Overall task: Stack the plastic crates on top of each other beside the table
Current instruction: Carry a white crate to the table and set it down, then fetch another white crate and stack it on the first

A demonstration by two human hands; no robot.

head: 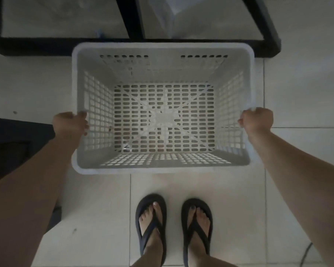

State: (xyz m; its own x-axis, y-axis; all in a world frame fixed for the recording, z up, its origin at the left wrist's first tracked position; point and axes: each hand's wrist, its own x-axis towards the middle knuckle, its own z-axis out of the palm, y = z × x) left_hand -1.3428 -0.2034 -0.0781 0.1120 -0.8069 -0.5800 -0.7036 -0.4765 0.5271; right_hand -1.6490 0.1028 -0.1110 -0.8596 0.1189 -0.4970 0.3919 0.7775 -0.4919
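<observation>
A white plastic crate (163, 48) with perforated walls and floor sits upright in front of me, seen from straight above, with nothing inside it. My left hand (71, 123) is closed around the crate's left rim. My right hand (256, 119) is closed around its right rim. Both arms reach forward from the lower corners. I cannot tell whether the crate rests on the tiled floor or on another crate. No second crate shows clearly.
A table with a black frame (135, 22) and glass top stands just beyond the crate's far rim. A dark object (18, 135) sits at the left. My feet in dark flip-flops (174, 228) stand on white floor tiles behind the crate. A cable (306, 253) lies at lower right.
</observation>
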